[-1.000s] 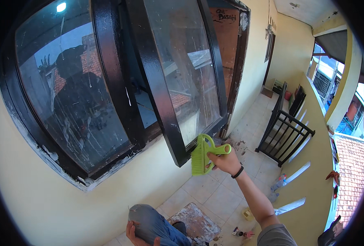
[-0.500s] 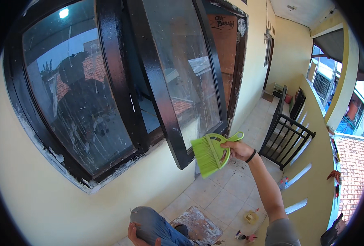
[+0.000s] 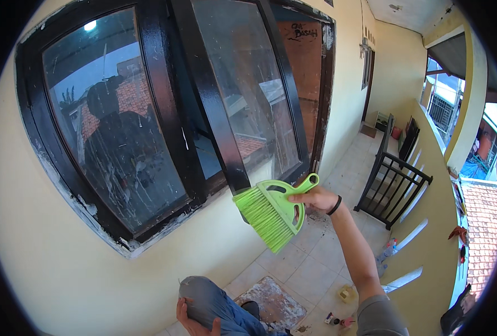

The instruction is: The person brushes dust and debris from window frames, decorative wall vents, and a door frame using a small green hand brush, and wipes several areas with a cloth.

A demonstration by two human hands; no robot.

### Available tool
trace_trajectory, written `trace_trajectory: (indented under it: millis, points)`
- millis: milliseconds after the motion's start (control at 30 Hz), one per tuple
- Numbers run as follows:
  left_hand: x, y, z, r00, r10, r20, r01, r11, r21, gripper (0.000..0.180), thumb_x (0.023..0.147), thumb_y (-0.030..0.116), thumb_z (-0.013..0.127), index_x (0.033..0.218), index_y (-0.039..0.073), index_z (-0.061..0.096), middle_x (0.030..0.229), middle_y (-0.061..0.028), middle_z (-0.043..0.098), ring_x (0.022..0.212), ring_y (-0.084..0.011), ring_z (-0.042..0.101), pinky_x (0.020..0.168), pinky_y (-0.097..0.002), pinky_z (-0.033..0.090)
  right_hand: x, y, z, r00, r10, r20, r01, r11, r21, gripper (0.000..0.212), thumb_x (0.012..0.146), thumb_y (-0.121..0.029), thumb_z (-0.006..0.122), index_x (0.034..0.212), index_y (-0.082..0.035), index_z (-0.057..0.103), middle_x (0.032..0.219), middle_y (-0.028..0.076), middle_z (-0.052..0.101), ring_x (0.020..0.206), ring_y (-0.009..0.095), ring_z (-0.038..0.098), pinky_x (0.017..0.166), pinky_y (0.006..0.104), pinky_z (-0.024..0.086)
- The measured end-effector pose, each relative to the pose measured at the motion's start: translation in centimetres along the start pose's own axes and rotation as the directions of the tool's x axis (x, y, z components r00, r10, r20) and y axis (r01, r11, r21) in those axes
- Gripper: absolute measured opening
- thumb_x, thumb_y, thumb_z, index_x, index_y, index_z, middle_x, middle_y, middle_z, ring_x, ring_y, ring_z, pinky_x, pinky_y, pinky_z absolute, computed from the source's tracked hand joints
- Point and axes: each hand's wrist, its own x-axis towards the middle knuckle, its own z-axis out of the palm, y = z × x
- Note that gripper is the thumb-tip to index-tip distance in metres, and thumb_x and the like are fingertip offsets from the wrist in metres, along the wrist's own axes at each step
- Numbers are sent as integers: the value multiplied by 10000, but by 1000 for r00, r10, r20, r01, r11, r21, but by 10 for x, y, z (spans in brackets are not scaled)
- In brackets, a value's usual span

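Before the lower corner of the black window sash (image 3: pixel 217 120), my right hand (image 3: pixel 317 200) grips a green brush (image 3: pixel 275 211), bristles down-left; my left hand (image 3: pixel 190 323) lies loosely spread against my knee (image 3: pixel 201 297).

Brush (image 3: pixel 268 215) hides corner of sash (image 3: pixel 212 106); lower edge cuts left hand (image 3: pixel 190 323)

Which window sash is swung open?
The right-hand sash, partly behind the green hand broom: it juts outward, while the left-hand sash is closed.

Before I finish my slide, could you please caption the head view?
Right hand holds a green brush by an open window; left hand at knee.
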Motion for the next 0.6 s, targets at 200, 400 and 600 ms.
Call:
trace_trajectory:
  millis: [200,400,600]
  points:
    - [-5,-4,13,996,87,35,-87,996,-6,1051,855,449,802,1558,-98,244,1540,-287,349,1418,-441,387,1195,-529,309,21,59,-113,631,73,-773,-382,896,-227,338,907,-326,744,970,6,752,855,188,757,768,322,762,607,407,614]
    - [-12,2,-2,998,61,-1,-61,996,-59,1065,860,466,799,1571,-86,230,1554,-296,331,1447,-437,350,1206,-529,290,10,10,2,974,-55,-219,2,972,-234,282,948,-241,761,1085,1,710,854,53,735,743,168,735,581,315,593]
    - [-7,5,9,994,104,-15,-104,993,-53,1068,878,524,761,1569,-88,225,1542,-297,333,1436,-439,351,1202,-533,286,14,63,-102,624,29,-781,-363,895,-258,333,925,-312,751,973,17,739,806,141,740,708,263,752,609,386,616]
